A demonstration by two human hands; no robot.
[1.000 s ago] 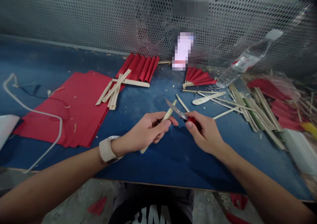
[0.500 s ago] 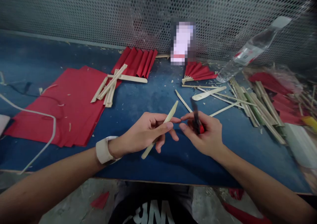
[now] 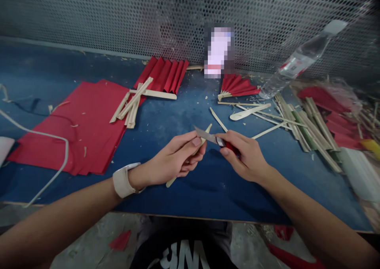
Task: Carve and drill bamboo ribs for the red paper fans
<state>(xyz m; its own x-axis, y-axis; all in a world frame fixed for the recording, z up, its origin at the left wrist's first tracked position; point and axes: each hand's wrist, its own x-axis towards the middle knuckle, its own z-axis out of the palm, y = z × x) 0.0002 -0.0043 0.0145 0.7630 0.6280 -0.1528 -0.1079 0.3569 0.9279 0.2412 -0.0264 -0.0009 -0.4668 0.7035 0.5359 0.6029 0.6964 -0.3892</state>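
My left hand [image 3: 181, 154] is closed around a pale bamboo strip [image 3: 171, 182]; its narrowed tip sticks out beyond the fingers and its other end points down toward me. In my right hand [image 3: 246, 154] is a knife [image 3: 208, 136] with a red and black handle. The blade reaches left across the strip near its upper end, close to my left fingertips. Whether the edge touches the wood I cannot tell. Behind my right hand lie a thin bamboo sliver [image 3: 218, 119] and a shaped bamboo piece [image 3: 249, 112] with a broad rounded end.
Red paper sheets [image 3: 74, 130] lie at left, with short bamboo sticks [image 3: 133, 106] beside pleated red paper [image 3: 164, 75]. A small red fan [image 3: 237, 87], a plastic bottle [image 3: 303, 61] and bamboo strips [image 3: 308, 124] are at right. A phone [image 3: 218, 51] leans on the mesh wall. A white cable [image 3: 63, 154] crosses the left side.
My right hand has turned the knife so its blade now points left over the bamboo strip. My left fingers have curled more tightly around the strip.
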